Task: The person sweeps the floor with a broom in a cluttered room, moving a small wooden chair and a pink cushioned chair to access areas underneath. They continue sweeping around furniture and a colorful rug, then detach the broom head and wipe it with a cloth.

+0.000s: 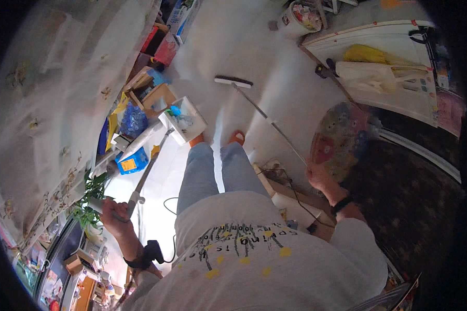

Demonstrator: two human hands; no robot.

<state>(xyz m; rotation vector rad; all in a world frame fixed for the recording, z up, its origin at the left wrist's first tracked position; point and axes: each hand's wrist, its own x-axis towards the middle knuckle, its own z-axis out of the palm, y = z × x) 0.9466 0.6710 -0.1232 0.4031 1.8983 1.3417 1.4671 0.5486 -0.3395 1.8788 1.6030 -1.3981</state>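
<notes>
At the lower left, my left hand [116,215] is closed around the handle of a long-handled white dustpan [194,116]. Blue and green scraps and grey debris lie in the pan, which is beside my foot. My right hand [318,175], at the right, grips the end of a thin metal pole. That pole runs up and left to a broom [233,81] with a wide white head and a dark edge, resting on the pale floor ahead of my feet.
Cardboard boxes [159,97], a bag of blue items [133,120] and a blue package [134,161] line the left side beside a patterned curtain [54,97]. A filled white bin [301,17] stands far ahead. A round patterned item [336,140] and a low box with cables [292,202] are at right.
</notes>
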